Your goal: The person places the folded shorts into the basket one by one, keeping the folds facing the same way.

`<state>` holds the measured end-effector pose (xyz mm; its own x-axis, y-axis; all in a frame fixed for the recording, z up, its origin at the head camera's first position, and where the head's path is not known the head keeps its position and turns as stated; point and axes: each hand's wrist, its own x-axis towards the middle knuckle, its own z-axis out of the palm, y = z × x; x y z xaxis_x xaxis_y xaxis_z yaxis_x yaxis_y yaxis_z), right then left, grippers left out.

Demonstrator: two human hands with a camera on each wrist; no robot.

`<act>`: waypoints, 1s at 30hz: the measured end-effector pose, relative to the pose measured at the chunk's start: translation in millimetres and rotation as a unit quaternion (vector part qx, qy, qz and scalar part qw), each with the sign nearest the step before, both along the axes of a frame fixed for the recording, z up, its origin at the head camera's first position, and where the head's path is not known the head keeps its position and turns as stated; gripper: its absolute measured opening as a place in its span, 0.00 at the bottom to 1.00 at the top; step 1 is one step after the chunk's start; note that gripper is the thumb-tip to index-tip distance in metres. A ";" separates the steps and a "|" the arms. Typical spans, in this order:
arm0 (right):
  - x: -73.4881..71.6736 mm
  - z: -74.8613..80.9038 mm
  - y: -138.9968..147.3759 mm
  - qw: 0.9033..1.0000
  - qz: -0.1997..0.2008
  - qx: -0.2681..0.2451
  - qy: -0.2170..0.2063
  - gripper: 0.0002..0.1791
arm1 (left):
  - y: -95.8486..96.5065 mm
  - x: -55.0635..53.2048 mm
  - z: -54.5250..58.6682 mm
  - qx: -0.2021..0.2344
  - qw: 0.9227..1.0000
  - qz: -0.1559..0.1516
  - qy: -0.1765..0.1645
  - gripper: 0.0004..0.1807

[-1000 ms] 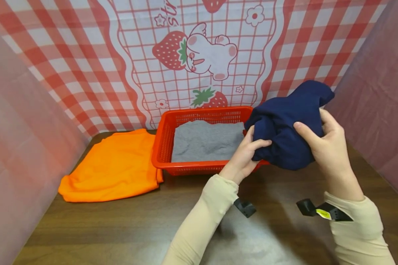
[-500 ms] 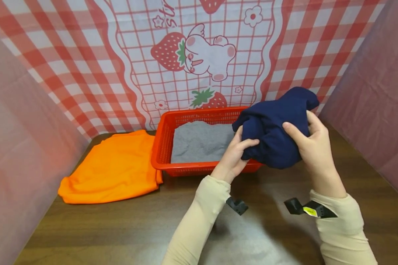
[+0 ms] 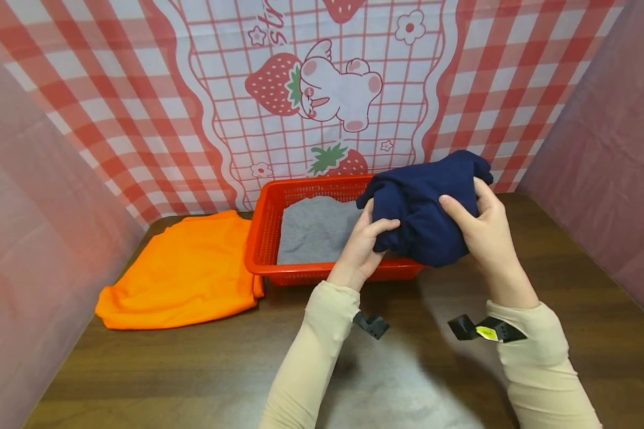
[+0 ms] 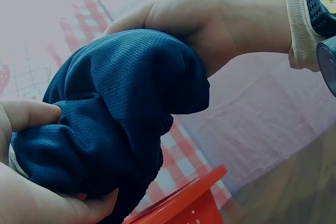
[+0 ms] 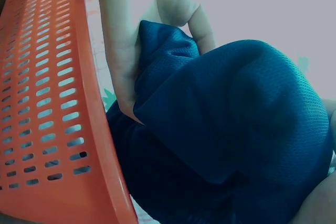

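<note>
A bundled navy blue cloth garment is held up over the right end of a red plastic basket. My left hand grips its left edge, thumb on the near side. At the other end my right hand pinches the garment between thumb and fingers. In the left wrist view the navy fabric shows folds and a fine mesh texture. The right wrist view has the basket's slotted wall close beside the garment. Inside the basket lies a folded grey cloth, its right part hidden behind the garment.
Left of the basket, a folded orange cloth lies on the brown wooden table, against the basket's side. A red-and-white checked curtain with strawberries hangs behind. Pinkish cloth walls stand on both sides.
Both hands have moved left with the navy garment, which now covers more of the basket's right part. The grip looks the same. The orange and grey cloths have stayed in place.
</note>
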<state>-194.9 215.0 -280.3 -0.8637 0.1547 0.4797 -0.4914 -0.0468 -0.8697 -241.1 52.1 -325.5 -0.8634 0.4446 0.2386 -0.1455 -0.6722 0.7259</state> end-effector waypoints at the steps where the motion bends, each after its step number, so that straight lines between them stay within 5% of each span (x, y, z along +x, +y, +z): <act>1: -1.6 -0.6 -0.9 1.000 0.003 0.001 0.000 0.17 | -1.4 -0.6 -0.2 0.001 1.000 0.003 0.001 0.22; 17: -20.9 -11.2 -13.8 0.999 0.045 -0.003 -0.011 0.20 | -26.6 -8.7 -2.9 0.003 0.999 0.043 0.008 0.25; 30: -36.3 -22.0 -22.9 0.998 0.040 0.043 -0.031 0.22 | -43.8 -13.7 -3.1 0.006 0.998 0.060 0.007 0.24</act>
